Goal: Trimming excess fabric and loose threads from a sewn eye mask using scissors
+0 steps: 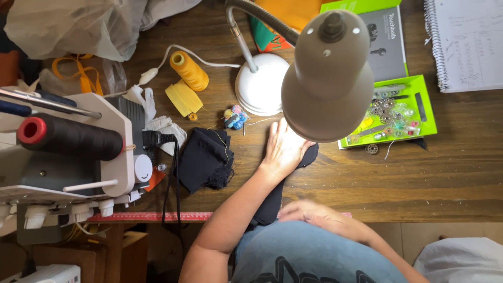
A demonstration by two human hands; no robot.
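While left hand [284,151] lies flat on black cloth [272,202] | right hand [309,211] blurred, grip unclear | green tray [427,107] holds bobbins [390,112]

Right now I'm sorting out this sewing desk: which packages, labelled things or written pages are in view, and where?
Earbud box: top right, behind the lamp shade; flat, grey front, lime-green edges.
Lime-green tray: below the box; rectangular, full of bobbins.
Spiral notebook: far top-right corner; white handwritten page.
No screens or signs.
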